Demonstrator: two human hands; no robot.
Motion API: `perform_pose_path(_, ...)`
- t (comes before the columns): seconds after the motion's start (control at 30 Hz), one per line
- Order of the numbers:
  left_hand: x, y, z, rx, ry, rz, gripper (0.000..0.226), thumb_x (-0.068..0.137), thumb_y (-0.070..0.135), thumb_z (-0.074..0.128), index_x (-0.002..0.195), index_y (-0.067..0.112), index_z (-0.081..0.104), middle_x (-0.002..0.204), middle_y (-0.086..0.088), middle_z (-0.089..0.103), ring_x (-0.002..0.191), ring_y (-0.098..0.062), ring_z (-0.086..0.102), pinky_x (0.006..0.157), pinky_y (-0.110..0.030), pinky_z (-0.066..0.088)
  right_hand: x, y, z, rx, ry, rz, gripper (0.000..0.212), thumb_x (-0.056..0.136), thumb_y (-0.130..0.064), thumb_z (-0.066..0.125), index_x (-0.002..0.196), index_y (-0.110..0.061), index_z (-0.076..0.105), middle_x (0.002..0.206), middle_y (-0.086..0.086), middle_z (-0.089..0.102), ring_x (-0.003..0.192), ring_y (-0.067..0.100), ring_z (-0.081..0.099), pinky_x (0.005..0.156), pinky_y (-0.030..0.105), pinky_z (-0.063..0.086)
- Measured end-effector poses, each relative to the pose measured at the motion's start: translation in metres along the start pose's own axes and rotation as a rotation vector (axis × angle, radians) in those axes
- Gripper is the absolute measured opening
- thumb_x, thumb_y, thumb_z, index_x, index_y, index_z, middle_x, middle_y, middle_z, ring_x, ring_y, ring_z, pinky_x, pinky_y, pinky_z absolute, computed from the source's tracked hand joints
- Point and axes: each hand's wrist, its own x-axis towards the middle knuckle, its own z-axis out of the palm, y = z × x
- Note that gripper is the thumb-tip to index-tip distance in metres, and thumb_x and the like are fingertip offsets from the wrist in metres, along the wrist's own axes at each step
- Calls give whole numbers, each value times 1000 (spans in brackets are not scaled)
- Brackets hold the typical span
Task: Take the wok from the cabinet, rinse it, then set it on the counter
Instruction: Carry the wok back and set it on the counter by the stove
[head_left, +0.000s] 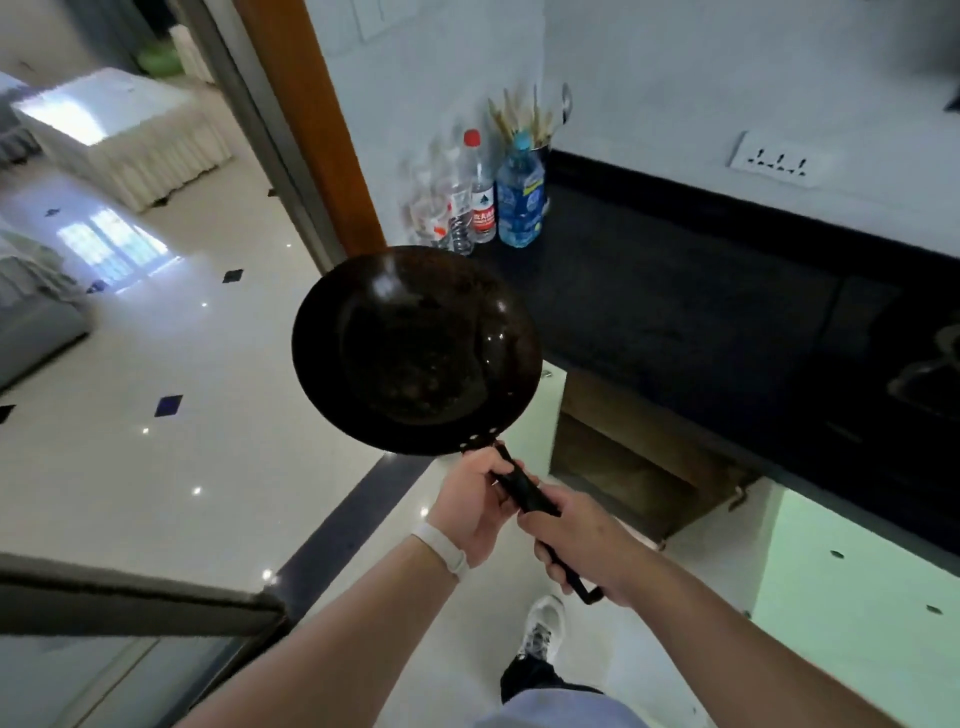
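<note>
A black round wok (415, 353) hangs in the air in front of me, its inside facing up, just left of the black counter (675, 312). Its long dark handle runs down and to the right. My left hand (475, 509) grips the handle close to the bowl. My right hand (582, 545) holds the handle farther back, near its bent end. An open cabinet (639, 467) with a brown wooden inside shows under the counter, right of the wok.
Several bottles (498, 197) and a holder of utensils (535, 119) stand at the counter's far left corner. A sink (930, 374) shows at the right edge. A wall socket (776, 161) sits above the counter. Pale green cabinet doors (852, 582) lie lower right; a glossy tiled floor (171, 441) spreads left.
</note>
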Motion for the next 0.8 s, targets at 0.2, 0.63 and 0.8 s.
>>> perform_pose_path(0.2,62,33,48,121,-58,-60,42,75,8,52,117,7,50,94,-11,56,96,-32,60,91,-42,49,32,-26,-50,91,93,-28,15,98,-20,57,111,-12,60,61,4,55,46,16,48,45,30,42)
perform_pose_path(0.63,152,56,147,321,-360,-247,34,81,-9,37,109,7,47,92,-13,53,83,-30,61,74,-37,52,61,-45,-117,274,484,39,21,94,-19,57,110,-6,62,63,9,57,44,18,51,44,30,46)
perform_pose_path(0.8,200,71,168,377,-476,-369,30,84,-9,38,107,6,50,92,-13,54,87,-31,60,85,-42,51,92,-59,-124,350,671,103,15,95,-19,57,104,-8,63,63,10,57,45,20,51,47,34,48)
